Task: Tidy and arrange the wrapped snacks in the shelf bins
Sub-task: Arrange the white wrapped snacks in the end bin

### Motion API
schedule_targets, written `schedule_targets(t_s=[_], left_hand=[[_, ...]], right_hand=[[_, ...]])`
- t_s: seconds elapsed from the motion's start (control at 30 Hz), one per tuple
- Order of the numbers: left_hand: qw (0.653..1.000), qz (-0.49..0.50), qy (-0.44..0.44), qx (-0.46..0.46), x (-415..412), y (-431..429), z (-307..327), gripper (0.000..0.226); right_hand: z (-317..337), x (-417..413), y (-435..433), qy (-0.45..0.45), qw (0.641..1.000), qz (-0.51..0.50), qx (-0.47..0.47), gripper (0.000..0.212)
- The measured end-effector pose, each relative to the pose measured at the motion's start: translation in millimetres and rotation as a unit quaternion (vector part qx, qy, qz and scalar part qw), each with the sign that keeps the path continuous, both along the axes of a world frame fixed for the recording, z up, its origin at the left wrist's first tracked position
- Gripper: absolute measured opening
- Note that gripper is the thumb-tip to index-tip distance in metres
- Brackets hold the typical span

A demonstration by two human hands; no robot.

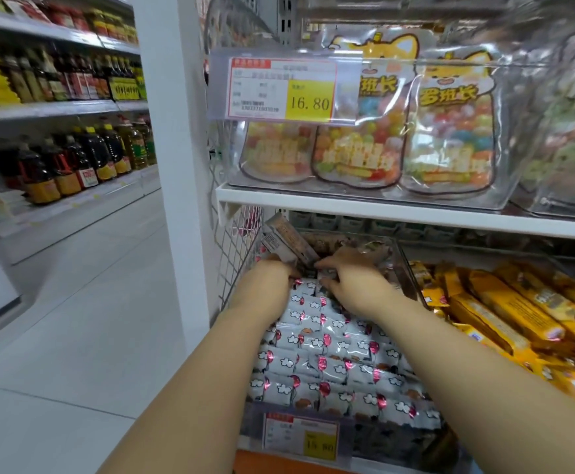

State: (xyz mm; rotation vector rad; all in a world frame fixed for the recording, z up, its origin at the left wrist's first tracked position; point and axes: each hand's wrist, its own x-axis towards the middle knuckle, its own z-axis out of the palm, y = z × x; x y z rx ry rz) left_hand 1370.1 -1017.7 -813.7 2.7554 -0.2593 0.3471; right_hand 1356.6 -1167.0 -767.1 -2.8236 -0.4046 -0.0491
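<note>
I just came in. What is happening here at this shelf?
A person is tidying a clear bin of white wrapped snacks on the lower shelf. Both hands are at its back: the left hand holds a grey pack tilted up above the others, and the right hand lies beside it, its grip unclear. The snacks nearer the front lie in fairly neat rows. Yellow packs lie to the right.

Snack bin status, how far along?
Done: white balloon-print snacks lie in fairly even rows at the front of the bin. In hand: left hand holds a grey pack tilted up; right hand reaches in beside it. Left: brown packs at the back look jumbled.
</note>
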Motion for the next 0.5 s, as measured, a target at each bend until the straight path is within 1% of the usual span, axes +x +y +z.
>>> schedule_targets(t_s=[0.03, 0.1, 0.13, 0.17, 0.2, 0.23, 0.3, 0.37, 0.5], left_hand=[[1.000, -0.006, 0.000, -0.002, -1, 1, 0, 0.038], [1.000, -0.008, 0.002, 0.004, -3, 1, 0, 0.038], [1.000, -0.005, 0.009, 0.002, -3, 1, 1, 0.038], [1.000, -0.002, 0.019, 0.000, -3, 1, 1, 0.037], [1.000, -0.001, 0.030, 0.000, -2, 0, 2, 0.036], [0.999, -0.002, 0.042, 0.000, -1, 0, 3, 0.036], [0.998, -0.006, 0.060, 0.001, -1, -3, 3, 0.038], [0.998, -0.011, 0.066, 0.006, -4, -4, 3, 0.041], [0.998, -0.024, 0.055, 0.034, -13, -4, 5, 0.044]], right_hand=[[-4, -1, -1, -0.013, 1.000, 0.002, -0.015, 0.037], [-12, -4, -3, -0.060, 0.998, -0.016, -0.015, 0.035], [-15, -7, -4, -0.086, 0.996, -0.028, -0.019, 0.030], [-17, -9, -4, -0.106, 0.993, -0.036, -0.044, 0.022], [-18, -11, -4, -0.110, 0.989, -0.040, -0.091, 0.016], [-20, -12, -3, -0.102, 0.985, -0.047, -0.134, 0.017], [-21, -12, -3, -0.078, 0.980, -0.056, -0.173, 0.022], [-22, -10, -4, -0.063, 0.983, -0.051, -0.167, 0.028], [-21, -13, -7, -0.070, 0.989, -0.039, -0.124, 0.027]])
